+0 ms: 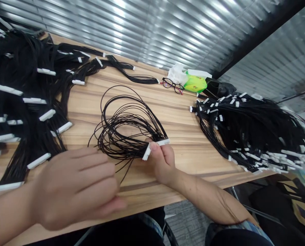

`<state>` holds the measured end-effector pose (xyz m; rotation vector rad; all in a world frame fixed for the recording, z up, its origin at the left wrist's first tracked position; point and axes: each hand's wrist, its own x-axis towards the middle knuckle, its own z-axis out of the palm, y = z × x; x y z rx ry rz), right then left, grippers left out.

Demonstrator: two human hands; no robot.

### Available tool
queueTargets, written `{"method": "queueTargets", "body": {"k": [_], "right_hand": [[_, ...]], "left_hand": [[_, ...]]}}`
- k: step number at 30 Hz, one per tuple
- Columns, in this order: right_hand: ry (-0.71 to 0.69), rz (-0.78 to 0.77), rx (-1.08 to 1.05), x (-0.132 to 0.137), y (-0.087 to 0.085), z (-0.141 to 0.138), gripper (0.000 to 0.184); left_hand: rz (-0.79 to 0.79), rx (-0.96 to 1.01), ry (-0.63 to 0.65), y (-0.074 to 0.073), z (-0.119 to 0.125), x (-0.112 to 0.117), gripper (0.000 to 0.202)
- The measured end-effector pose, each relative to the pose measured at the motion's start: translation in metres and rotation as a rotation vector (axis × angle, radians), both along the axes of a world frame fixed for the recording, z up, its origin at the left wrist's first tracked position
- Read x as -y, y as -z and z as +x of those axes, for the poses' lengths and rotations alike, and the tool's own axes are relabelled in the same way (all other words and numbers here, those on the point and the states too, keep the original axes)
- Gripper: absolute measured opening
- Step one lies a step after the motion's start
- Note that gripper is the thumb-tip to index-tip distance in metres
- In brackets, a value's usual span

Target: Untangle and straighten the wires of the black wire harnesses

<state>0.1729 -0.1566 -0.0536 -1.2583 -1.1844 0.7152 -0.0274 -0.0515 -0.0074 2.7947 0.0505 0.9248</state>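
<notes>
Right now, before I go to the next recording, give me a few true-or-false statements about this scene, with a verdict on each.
1. The right hand pinches white connectors on black wires. True.
2. The left hand grips those connectors too. False: it is open and holds nothing visible.
3. Glasses lie on the wooden table. True.
4. Wire bundles lie only to the left of the hands. False: one heap lies to the right and others to the left.
</notes>
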Motion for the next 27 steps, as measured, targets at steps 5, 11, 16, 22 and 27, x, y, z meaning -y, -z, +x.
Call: {"method": "queueTargets", "body": {"k": [5, 11, 16, 22, 27], "right_hand": [[-0.035, -0.022, 0.067, 0.000, -0.002, -0.003, 0.046], [-0.104, 0.078, 0.263, -0.001, -0.011, -0.002, 0.043], [-0.152, 0.107, 0.435, -0.002, -0.015, 0.001, 0.043], [-0.217, 0.112, 0.330, -0.005, -0.015, 0.001, 0.043], [-0.416, 0.043, 0.145, -0.004, -0.013, 0.003, 0.043]], "left_hand": [[0.186, 0.045, -0.007, -0.014, 0.007, -0.028, 0.011], [0.271, 0.143, -0.107, -0.013, 0.004, -0.033, 0.010], [0.286, 0.063, -0.208, -0.018, 0.005, -0.047, 0.003], [0.369, -0.025, -0.125, -0.010, -0.001, -0.066, 0.031], [0.294, 0.039, -0.027, -0.012, 0.004, -0.064, 0.020]]}}
